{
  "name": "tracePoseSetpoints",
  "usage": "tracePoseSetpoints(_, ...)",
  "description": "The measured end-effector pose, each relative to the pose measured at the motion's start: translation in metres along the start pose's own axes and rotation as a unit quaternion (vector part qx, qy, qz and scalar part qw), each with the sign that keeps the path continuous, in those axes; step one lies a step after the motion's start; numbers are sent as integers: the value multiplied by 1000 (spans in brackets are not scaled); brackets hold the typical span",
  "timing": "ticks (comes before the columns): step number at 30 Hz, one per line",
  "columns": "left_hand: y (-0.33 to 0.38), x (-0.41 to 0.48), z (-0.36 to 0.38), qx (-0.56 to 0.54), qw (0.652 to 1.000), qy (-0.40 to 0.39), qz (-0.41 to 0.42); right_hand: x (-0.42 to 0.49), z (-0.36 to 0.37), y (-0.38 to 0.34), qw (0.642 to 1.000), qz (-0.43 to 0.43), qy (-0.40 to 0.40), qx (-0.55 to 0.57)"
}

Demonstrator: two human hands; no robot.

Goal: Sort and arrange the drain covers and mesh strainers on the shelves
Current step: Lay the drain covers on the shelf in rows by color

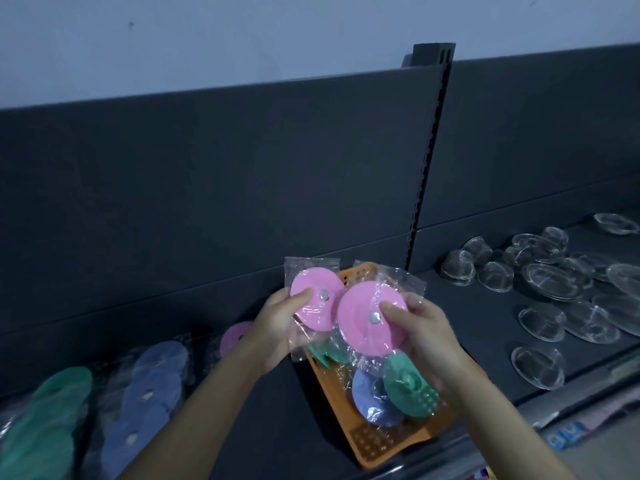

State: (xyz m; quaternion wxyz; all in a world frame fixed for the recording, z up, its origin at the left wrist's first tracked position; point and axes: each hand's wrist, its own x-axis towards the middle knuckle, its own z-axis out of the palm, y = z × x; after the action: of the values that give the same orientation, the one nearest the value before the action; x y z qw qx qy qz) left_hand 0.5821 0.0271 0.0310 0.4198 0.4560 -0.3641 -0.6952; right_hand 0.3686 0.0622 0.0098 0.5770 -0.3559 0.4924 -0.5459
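head: left hand (277,329) grips left pink cover (313,289), right hand (424,337) grips right pink cover (358,332), over orange basket (388,445).

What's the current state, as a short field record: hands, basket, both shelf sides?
left hand: grips bagged pink cover
right hand: grips second bagged pink cover
orange basket: holds green covers and a blue cover
shelf left: green row, blue row, one pink shelved cover
shelf right: mesh strainers, loosely scattered
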Motion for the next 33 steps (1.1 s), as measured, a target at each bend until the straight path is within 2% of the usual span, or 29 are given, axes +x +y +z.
tracePoseSetpoints(4, 1, -9, -15, 16, 996, -89, -12, 4, 16, 9, 999, 26, 6, -21)
tracePoseSetpoints(10, -14, -10, -30, -148, 973, -176, 6, 4, 46, 19, 987, 98, 32, 121)
tracePoseSetpoints(13, -18, -13, -31, -166, 969, -179, 24, 3, 64, 20, 984, 97, 48, 144)
tracePoseSetpoints(15, -20, -14, -27, -151, 977, -147, 40, 1, 73, 20, 987, 82, 56, 127)
tracePoseSetpoints(18, -26, -11, -21, -57, 991, -20, 116, -3, 84, 21, 994, 54, 33, 90)
tracePoseSetpoints(21, -28, -10, -27, -34, 984, 105, 143, -7, 92, 27, 999, 38, 15, 22)
tracePoseSetpoints(24, -20, -13, -50, -16, 971, 186, 148, 0, 84, 32, 996, -25, 35, -83)
tracePoseSetpoints(26, -16, -16, -70, -32, 964, 210, 159, 10, 68, 34, 967, -91, 67, -228)
tracePoseSetpoints(28, -14, -20, -90, -58, 958, 220, 174, 23, 49, 39, 894, -136, 91, -417)
tracePoseSetpoints(30, -17, -24, -105, -59, 958, 213, 184, 41, 32, 45, 815, -145, 74, -556)
tracePoseSetpoints(31, -19, -25, -110, -60, 959, 205, 184, 50, 27, 48, 790, -136, 54, -595)
tracePoseSetpoints(33, -24, -28, -117, -61, 964, 193, 173, 64, 20, 52, 773, -98, 14, -627)
